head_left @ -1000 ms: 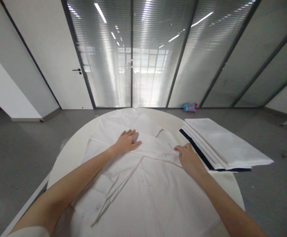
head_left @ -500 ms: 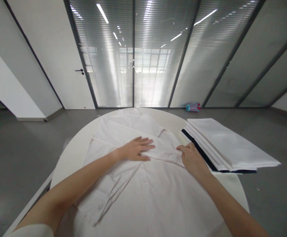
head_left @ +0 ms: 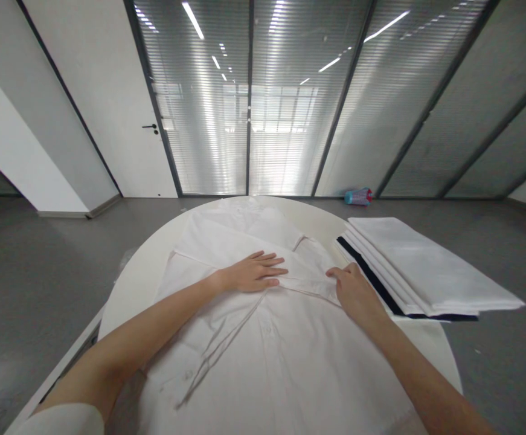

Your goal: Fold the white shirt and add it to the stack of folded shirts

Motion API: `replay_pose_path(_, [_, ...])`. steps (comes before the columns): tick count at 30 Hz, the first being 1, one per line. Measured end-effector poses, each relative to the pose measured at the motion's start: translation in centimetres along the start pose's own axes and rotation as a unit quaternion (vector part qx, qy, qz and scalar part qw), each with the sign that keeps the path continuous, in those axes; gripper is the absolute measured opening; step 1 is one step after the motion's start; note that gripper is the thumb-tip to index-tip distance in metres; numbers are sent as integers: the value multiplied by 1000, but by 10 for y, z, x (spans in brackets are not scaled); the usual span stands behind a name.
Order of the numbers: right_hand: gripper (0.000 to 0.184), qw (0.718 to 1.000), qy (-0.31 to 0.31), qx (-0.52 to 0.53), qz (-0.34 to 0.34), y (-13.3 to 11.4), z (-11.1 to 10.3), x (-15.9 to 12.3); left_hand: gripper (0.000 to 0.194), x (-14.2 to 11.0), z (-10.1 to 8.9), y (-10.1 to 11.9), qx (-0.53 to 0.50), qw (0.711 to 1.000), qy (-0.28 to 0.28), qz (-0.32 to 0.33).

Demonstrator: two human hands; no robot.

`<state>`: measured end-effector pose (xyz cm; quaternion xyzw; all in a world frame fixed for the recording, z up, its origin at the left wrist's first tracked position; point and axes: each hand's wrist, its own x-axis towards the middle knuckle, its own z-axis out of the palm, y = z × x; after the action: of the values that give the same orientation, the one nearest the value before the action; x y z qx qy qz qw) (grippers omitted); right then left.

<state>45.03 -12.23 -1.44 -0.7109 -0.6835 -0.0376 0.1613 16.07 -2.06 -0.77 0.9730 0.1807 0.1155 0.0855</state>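
A white button-front shirt [head_left: 263,338] lies spread on a round white table [head_left: 426,338], with a fold across its middle and its collar area toward the far side. My left hand [head_left: 253,272] rests flat on the shirt, fingers apart and pointing right, just below the folded layer. My right hand [head_left: 356,293] sits at the right end of that fold, its curled fingers pressing into the cloth edge. The thumb of my right hand is hidden. A stack of folded white cloth [head_left: 426,266] with dark navy edges lies just beyond my right hand.
Past the table edge is a grey floor. A small blue and pink object [head_left: 357,196] stands on it by a glass partition [head_left: 244,103] with blinds. A white door [head_left: 122,121] is at the far left. My forearms cross the near part of the table.
My left hand has slid right across the shirt and turned flatter. My right hand stays at the fold. The whole view has drifted slightly.
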Motion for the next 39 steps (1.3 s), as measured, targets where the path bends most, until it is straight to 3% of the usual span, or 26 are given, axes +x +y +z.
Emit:
replay_pose_path(4, [37,1000,-12,-2,-12,3,3,1,48,-2,-5,-25,17,995,27,-99])
replay_pose_path(8, [37,1000,0,4,-15,3,2,1,56,-13,0,-50,76,971,49,-221])
replay_pose_path(15, [39,998,59,14,-1,-8,-9,0,60,-17,5,-51,71,968,32,-238])
replay_pose_path(19, [38,986,164,23,-19,-18,-23,-1,51,-14,-2,-46,127,955,114,-244])
replay_pose_path(21, [37,983,185,12,-19,-18,-25,-1,48,-13,-3,-44,142,949,146,-239])
replay_pose_path(23, [37,989,145,-3,-8,-13,-22,0,47,-13,1,-43,133,954,134,-232])
replay_pose_path(27, [37,1000,-6,-6,25,-1,-12,2,52,-12,9,-44,103,964,78,-232])
replay_pose_path(29, [37,999,-36,-1,33,2,-10,2,50,-11,7,-50,94,961,79,-247])
replay_pose_path(32, [36,998,-43,5,35,2,-11,3,47,-19,-7,-74,98,941,107,-306])
replay_pose_path(35, [36,999,-31,18,37,1,-12,3,50,-45,-23,-110,124,901,143,-390])
replay_pose_path(39, [33,997,2,58,48,-2,-12,4,49,-93,-31,-149,126,863,112,-477])
